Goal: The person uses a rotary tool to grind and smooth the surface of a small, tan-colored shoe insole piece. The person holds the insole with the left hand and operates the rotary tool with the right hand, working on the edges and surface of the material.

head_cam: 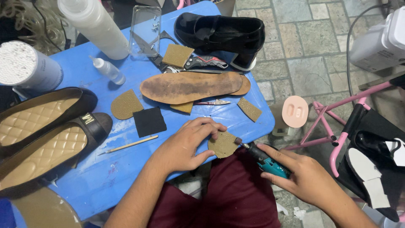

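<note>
Containers, upper left: round tub point(26, 67) packed w/ white cotton swabs, open top; tall white bottle point(95, 26) lying tilted, top cut off by frame edge, contents not visible; small clear dropper bottle point(109, 70) on its side below it; clear plastic case point(145, 29) w/ a few small screws inside.
Far left: two flat shoes point(46, 135) w/ quilted tan insoles, side by side, toes pointing right; heels cut off at frame edge.
Table: blue table point(101, 177); thin wooden stick point(130, 144) just right of the shoes; black square patch point(149, 121) & tan heel-shaped piece point(125, 104) above it.
Centre top: long worn brown insole point(190, 86) lying over other tan pieces & a tool, partly hiding them; tool type hard to tell; black heeled shoe point(221, 33) behind.
Left hand point(185, 145): fingers closed on round tan sole piece point(223, 144), held at table's front edge, centre of frame.
Right hand point(301, 175): wrapped round teal rotary tool point(265, 160); tip touches the piece's right edge.
Right side: pink metal frame point(333, 135), round pink form point(295, 111) on stone floor; white machine upper right, cut off.
</note>
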